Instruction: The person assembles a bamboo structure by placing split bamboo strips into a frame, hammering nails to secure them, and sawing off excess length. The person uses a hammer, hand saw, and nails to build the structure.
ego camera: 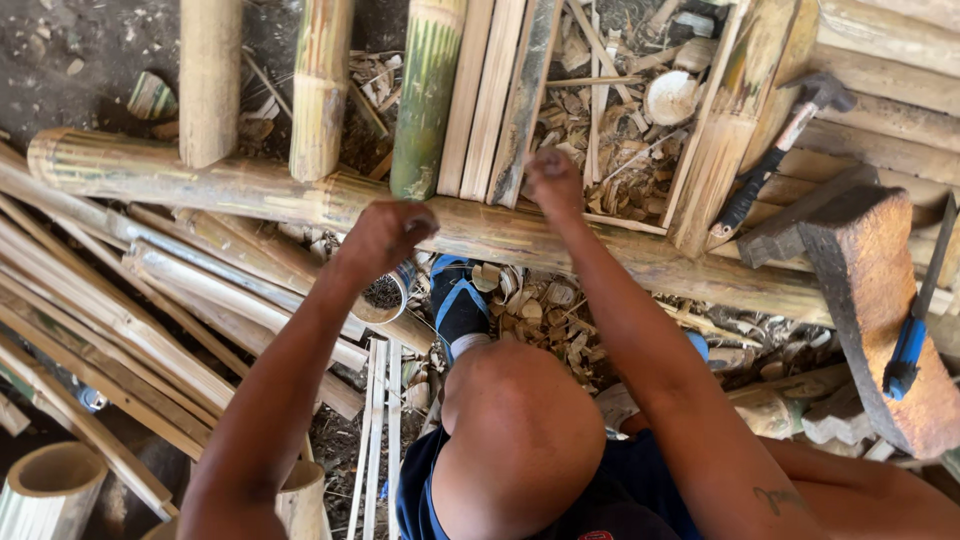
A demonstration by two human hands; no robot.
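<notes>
Bamboo work is seen from above, w/ both arms stretched fwd over a bent knee. Left hand is curled into a closed fist, knuckles up, just above a long, thick, yellow-green bamboo pole lying crosswise; what's inside the fist can't be told. Right hand is bunched narrow, fingertips pressed at the near ends of flat, pale split-bamboo slats, which are laid across that pole and point away. Whether anything is pinched there can't be told. Beside the slats, round green and yellow bamboo culms are rested on the same pole. A black-handled steel hammer is lying at right on more bamboo, near a rust-brown wooden block w/ a blue-handled tool across it. Dry shavings are scattered beneath.
</notes>
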